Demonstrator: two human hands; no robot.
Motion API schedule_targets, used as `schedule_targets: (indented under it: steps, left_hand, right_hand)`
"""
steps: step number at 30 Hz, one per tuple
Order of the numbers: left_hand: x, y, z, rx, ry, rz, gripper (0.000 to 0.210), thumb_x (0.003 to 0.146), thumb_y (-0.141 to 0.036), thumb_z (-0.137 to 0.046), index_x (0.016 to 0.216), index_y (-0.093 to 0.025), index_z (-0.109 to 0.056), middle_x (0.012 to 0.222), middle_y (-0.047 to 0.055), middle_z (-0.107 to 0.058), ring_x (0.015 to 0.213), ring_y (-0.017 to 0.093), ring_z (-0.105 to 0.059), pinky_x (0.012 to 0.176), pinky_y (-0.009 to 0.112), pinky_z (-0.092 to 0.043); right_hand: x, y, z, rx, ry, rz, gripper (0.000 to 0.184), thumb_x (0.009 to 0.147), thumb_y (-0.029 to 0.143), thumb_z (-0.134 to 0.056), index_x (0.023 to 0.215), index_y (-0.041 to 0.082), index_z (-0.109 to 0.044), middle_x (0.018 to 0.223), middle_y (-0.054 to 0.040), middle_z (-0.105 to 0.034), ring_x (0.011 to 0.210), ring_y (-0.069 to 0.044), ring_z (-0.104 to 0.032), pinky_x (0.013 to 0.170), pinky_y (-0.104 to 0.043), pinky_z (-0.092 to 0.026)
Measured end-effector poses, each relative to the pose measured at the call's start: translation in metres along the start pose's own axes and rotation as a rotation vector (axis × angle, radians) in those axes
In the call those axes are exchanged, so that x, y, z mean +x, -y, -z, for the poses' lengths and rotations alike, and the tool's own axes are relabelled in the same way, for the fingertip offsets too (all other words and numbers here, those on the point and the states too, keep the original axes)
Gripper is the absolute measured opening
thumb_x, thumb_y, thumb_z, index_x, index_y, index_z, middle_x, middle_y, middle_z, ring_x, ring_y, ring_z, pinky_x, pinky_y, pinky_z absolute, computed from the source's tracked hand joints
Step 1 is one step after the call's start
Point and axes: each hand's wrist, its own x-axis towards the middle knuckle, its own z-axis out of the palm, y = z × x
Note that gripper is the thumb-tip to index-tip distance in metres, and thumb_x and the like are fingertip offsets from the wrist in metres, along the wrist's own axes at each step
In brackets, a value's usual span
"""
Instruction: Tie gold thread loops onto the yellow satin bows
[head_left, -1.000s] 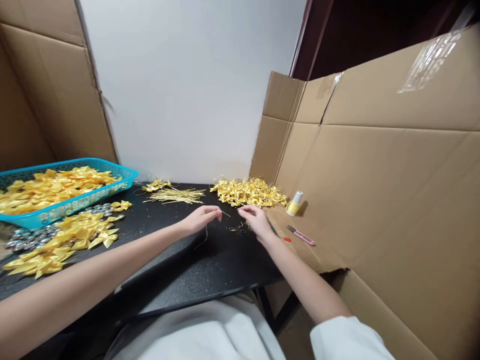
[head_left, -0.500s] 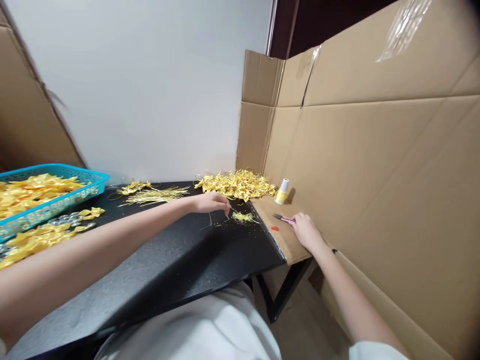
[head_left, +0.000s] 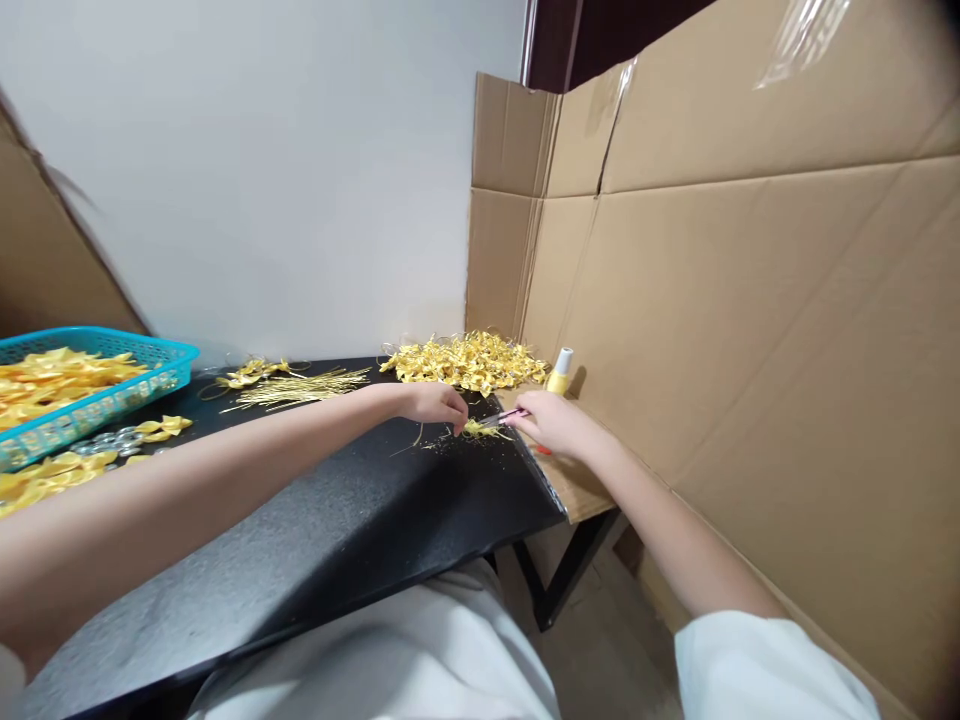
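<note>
Over the right end of the black table [head_left: 330, 520], my left hand [head_left: 439, 405] is closed in a pinch on a thin yellow cord, most of it hidden by the fingers. My right hand [head_left: 553, 420] grips small thread snips [head_left: 504, 416] with a purplish handle, their metal tip pointing left, close to my left fingertips. I cannot tell whether the blades touch the cord. Below the tip lies a little heap of yellow cord clippings [head_left: 480, 430], with crumbs scattered around it. Behind both hands is a pile of yellow ribbon bows [head_left: 472, 360] with cord loops.
A yellow bottle with a grey cap [head_left: 559, 372] stands behind my right hand by the cardboard wall [head_left: 750, 300]. Cut gold cords [head_left: 300, 390] lie left of the bow pile. A blue basket [head_left: 161, 372] of bows and loose bows [head_left: 56, 477] are at far left.
My right hand has lifted off the cardboard strip and moved left with the snips, up to my left hand. My left hand stays over nearly the same spot. The view has shifted slightly.
</note>
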Motion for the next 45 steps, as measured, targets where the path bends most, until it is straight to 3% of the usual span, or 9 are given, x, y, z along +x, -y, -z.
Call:
schedule_targets:
  steps: [12,18,21,27,29,33,37,45]
  left_hand:
    - [0.007,-0.01,-0.006,0.04,0.033,0.011,0.021,0.075,-0.02,-0.048,0.067,-0.016,-0.067,0.067,-0.001,-0.062,0.066,0.012,-0.052,0.063,0.02,-0.037]
    - [0.008,-0.01,-0.002,0.018,0.032,-0.004,0.02,0.074,-0.02,-0.047,0.065,-0.016,-0.064,0.068,-0.001,-0.063,0.069,0.013,-0.054,0.067,0.021,-0.039]
    - [0.007,-0.005,-0.001,-0.034,0.018,-0.014,0.019,0.074,-0.019,-0.047,0.063,-0.016,-0.063,0.068,0.0,-0.063,0.07,0.014,-0.055,0.07,0.021,-0.04]
    - [0.0,0.014,0.0,-0.122,0.003,-0.052,0.021,0.077,-0.02,-0.049,0.063,-0.015,-0.065,0.07,0.002,-0.065,0.073,0.014,-0.056,0.075,0.023,-0.04]
    - [-0.003,0.019,0.0,-0.124,-0.01,-0.046,0.022,0.078,-0.021,-0.048,0.065,-0.015,-0.066,0.071,0.002,-0.065,0.073,0.014,-0.056,0.075,0.023,-0.04]
    - [-0.004,0.018,0.0,-0.111,0.002,-0.039,0.022,0.078,-0.022,-0.048,0.067,-0.015,-0.066,0.073,0.002,-0.066,0.075,0.014,-0.057,0.075,0.022,-0.04]
    - [0.001,0.007,0.0,-0.068,0.018,-0.027,0.02,0.077,-0.021,-0.049,0.067,-0.016,-0.066,0.073,0.002,-0.066,0.075,0.015,-0.057,0.074,0.022,-0.04]
    - [0.004,-0.007,0.0,-0.006,0.049,-0.016,0.02,0.075,-0.016,-0.048,0.063,-0.016,-0.065,0.067,0.0,-0.063,0.068,0.013,-0.053,0.067,0.022,-0.038]
  right_hand:
    - [0.016,0.007,-0.008,-0.094,0.067,0.051,0.032,0.092,0.041,-0.051,0.079,0.014,-0.063,0.083,-0.0085,-0.066,0.075,-0.016,-0.058,0.063,-0.025,-0.035]
    - [0.014,0.003,-0.007,-0.087,0.067,0.029,0.036,0.092,0.044,-0.049,0.077,0.015,-0.063,0.081,-0.0086,-0.067,0.074,-0.016,-0.059,0.063,-0.025,-0.036]
    - [0.006,-0.006,-0.003,-0.096,0.048,-0.061,0.036,0.092,0.045,-0.048,0.08,0.015,-0.062,0.086,-0.0105,-0.067,0.075,-0.018,-0.061,0.063,-0.026,-0.038]
    - [-0.03,-0.039,-0.01,-0.203,0.018,-0.436,0.037,0.096,0.042,-0.037,0.092,0.013,-0.06,0.092,-0.0166,-0.069,0.078,-0.023,-0.065,0.063,-0.028,-0.04]
    - [-0.04,-0.043,-0.014,-0.168,0.026,-0.464,0.037,0.097,0.043,-0.034,0.092,0.015,-0.059,0.092,-0.0146,-0.069,0.078,-0.022,-0.065,0.062,-0.027,-0.038]
    - [-0.038,-0.025,-0.011,-0.024,0.008,-0.239,0.033,0.096,0.042,-0.038,0.087,0.018,-0.058,0.088,-0.0079,-0.069,0.074,-0.017,-0.062,0.06,-0.024,-0.034]
    - [-0.014,0.001,-0.001,-0.04,0.045,-0.041,0.032,0.093,0.041,-0.046,0.079,0.016,-0.06,0.082,-0.0073,-0.068,0.07,-0.015,-0.057,0.058,-0.024,-0.03]
    - [0.004,0.006,0.004,-0.043,0.058,0.043,0.029,0.092,0.038,-0.05,0.078,0.015,-0.061,0.08,-0.0069,-0.067,0.07,-0.015,-0.057,0.061,-0.024,-0.032]
